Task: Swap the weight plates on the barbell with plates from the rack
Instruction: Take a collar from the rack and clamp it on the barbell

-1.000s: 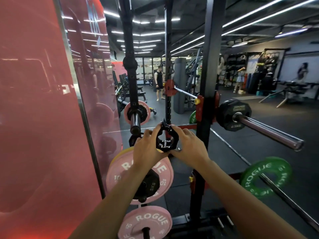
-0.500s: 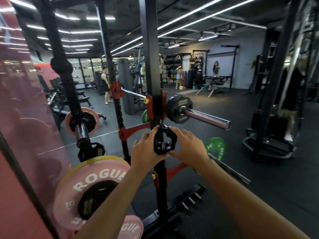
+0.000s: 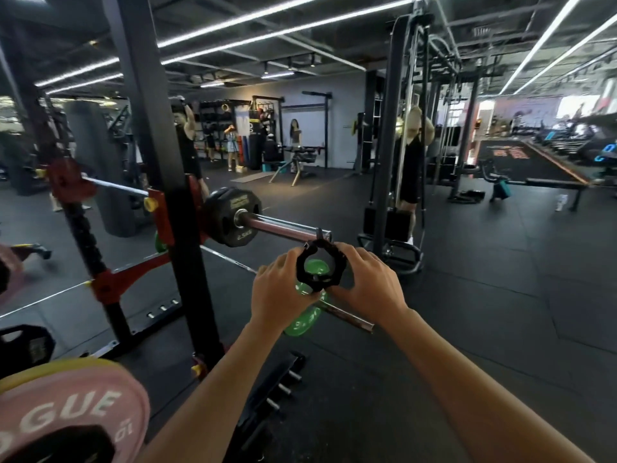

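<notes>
Black rubber gym flooring [image 3: 467, 312] stretches out behind a black power rack upright [image 3: 157, 155], where the barbell sleeve [image 3: 283, 228] rests on its red hook and juts toward the camera. One small black plate marked 2.5 kg [image 3: 233, 216] sits pushed up against the sleeve's shoulder, with bare steel between it and the sleeve's end. Both hands hold a black clamp collar [image 3: 319, 269] just short of that end: the left hand [image 3: 278, 292] curls round its left side, the right hand [image 3: 365, 289] round its right, thumbs and fingers gripping the ring. Its bore looks roughly lined up with the sleeve tip, though I cannot tell whether the lever is unlatched.

The main risk, as I judge it, is a skewed approach: if the ring meets the sleeve tilted it may jam on the lip or slip from the fingers and drop onto the green plate [image 3: 305, 320] on the floor bar below. If the lever is latched, it would not slide on. Left short of the plate, the collar would let it drift outward.

Compared with a second ago, the view has swung right. Back then the collar was held in front of the rack's storage pegs with pink Rogue plates [image 3: 66, 416] below it; now it is at the sleeve's end and those plates sit at the lower left corner.
</notes>
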A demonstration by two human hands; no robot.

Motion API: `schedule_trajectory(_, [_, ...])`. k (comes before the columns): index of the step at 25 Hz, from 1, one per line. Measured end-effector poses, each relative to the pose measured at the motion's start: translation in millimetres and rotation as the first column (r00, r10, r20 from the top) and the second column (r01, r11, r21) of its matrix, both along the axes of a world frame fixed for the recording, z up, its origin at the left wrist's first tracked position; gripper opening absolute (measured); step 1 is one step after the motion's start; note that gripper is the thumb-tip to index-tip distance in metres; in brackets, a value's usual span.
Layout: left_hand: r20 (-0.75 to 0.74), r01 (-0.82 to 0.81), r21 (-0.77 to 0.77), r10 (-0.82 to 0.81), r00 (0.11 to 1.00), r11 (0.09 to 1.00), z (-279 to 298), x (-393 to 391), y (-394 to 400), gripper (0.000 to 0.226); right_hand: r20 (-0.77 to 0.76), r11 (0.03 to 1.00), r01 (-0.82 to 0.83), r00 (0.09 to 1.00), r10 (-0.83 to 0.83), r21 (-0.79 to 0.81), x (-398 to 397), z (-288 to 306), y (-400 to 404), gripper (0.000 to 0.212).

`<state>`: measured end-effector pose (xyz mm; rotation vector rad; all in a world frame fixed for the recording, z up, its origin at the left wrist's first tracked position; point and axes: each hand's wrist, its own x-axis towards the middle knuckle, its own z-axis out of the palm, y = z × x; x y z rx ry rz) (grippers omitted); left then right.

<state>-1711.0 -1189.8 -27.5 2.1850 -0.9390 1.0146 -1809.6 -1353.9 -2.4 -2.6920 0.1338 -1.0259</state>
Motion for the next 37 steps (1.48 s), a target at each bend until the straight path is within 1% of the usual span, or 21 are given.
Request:
schedule_trajectory(6, [-0.05,0.08,0.048,-0.078,0.996,0.996,0.1,18.8,-65.7,0.077,0.0,0.999,0.031,1.0,-0.032,0.014,13.6,-4.9,-63.2,0.076])
schedule_trajectory(11, [-0.041,0.035,0.04,-0.034,0.999,0.999,-0.2,49.6,-90.2,0.072,-0.013,1.0,-0.006,1.0,0.007,0.027,54.4,-9.3,-94.4,0.076])
schedule_trajectory(15, [-0.022,0.005,0.049,-0.004,1.0,0.999,-7.6,85.9,-95.7,0.068,-0.025,0.998,-0.03,0.999,0.031,0.048,94.9,-19.8,-102.2,0.077])
schedule_trajectory(17, [-0.026,-0.01,0.059,0.011,1.0,0.998,-13.3,104.2,-98.1,0.069,-0.031,0.997,-0.042,0.999,0.044,0.065,114.5,-24.2,-105.5,0.078])
schedule_trajectory(23, [0.008,-0.113,0.082,0.113,0.994,0.99,-28.7,130.2,-111.1,0.075,-0.033,0.985,-0.125,0.991,0.13,0.115,152.9,-41.0,-124.3,0.075])
schedule_trajectory(27, [0.067,-0.219,0.09,0.213,0.975,0.972,-37.4,133.9,-116.5,0.075,-0.003,0.964,-0.24,0.97,0.242,0.113,175.1,-48.7,-140.1,0.072])
schedule_trajectory(30, [0.071,-0.331,0.087,0.326,0.943,0.939,-39.0,126.2,-125.7,0.073,0.005,0.944,-0.32,0.947,0.32,0.087,191.7,-49.8,-152.1,0.071])
schedule_trajectory(33, [0.046,-0.435,0.113,0.433,0.9,0.893,-40.6,117.4,-134.6,0.074,0.036,0.904,-0.424,0.906,0.422,0.061,204.6,-54.0,-161.2,0.072])
schedule_trajectory(37, [0.03,-0.555,0.107,0.555,0.831,0.825,-44.0,110.3,-143.4,0.071,0.069,0.847,-0.531,0.846,0.528,0.029,220.4,-56.7,-167.8,0.073])
